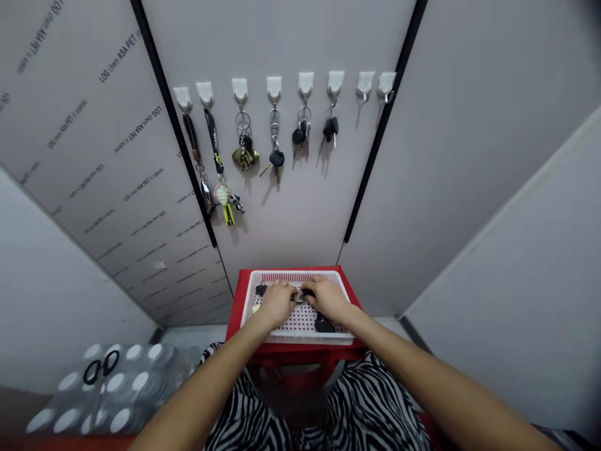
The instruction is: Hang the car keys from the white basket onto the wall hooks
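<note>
Both hands are inside a white perforated plastic basket on a red stool. My left hand is closed, its fingertips at a small shiny metal keychain. On the other side, my right hand is also closed and grips the dark end of what looks like the same keychain; the fingers partly cover it. A black key fob or pouch lies in the basket under my right wrist. Another small black item sits in the far left corner. A pale yellowish piece shows beside my left hand.
White adhesive hooks line the panel ahead. Several key bunches and lanyards hang from them. The red stool stands against the panel. At lower left, black-handled scissors lie on wrapped bottles.
</note>
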Demonstrator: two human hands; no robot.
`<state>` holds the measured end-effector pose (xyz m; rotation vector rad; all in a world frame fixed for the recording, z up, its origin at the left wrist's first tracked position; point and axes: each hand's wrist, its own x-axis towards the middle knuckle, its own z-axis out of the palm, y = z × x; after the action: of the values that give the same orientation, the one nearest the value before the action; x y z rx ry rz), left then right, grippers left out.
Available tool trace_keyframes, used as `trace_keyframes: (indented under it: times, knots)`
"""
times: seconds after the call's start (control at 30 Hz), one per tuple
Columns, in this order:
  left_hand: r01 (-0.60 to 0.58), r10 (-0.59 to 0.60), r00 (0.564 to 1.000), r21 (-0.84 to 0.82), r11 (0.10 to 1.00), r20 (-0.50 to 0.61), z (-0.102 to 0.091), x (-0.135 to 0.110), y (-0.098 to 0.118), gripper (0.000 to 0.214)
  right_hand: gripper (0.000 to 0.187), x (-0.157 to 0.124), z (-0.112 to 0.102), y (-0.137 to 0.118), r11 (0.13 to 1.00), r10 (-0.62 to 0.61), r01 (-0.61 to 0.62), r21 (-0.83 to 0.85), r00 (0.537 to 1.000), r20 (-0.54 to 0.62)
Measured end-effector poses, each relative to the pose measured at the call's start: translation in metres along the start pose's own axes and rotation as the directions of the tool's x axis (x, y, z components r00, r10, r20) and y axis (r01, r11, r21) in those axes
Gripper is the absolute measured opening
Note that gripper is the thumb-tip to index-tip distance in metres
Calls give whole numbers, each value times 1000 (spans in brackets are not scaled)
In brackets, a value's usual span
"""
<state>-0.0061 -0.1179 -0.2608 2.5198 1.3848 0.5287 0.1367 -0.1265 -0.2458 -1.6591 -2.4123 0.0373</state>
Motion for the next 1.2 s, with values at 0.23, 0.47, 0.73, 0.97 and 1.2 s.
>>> trace_keyframes:
  times: [0.23, 0.47, 0.73, 0.97, 1.2]
  knots:
    - [78, -109, 985, -219, 973, -131, -11, -2, -6, 15, 18, 0, -5, -2, 957, 18, -18, 288, 1000, 3]
    - [-61, -25, 955, -278, 959, -294, -33, -3, -7, 10, 20, 10, -34, 10, 730, 219, -227, 645, 971, 94]
    - [-82, -34, 950, -351, 933, -311, -50, 15, 19, 23, 16, 18, -82, -1, 848, 188, -88, 522, 972, -141]
    - [-55, -93, 980, -688, 723, -175, -57, 40, 31, 18, 14, 29, -108, -9, 761, 214, -85, 643, 969, -125]
    - [-68, -191, 950, -761, 646, -247, -84, 53, 39, 19, 12, 36, -140, 2, 722, 269, -31, 691, 933, -239]
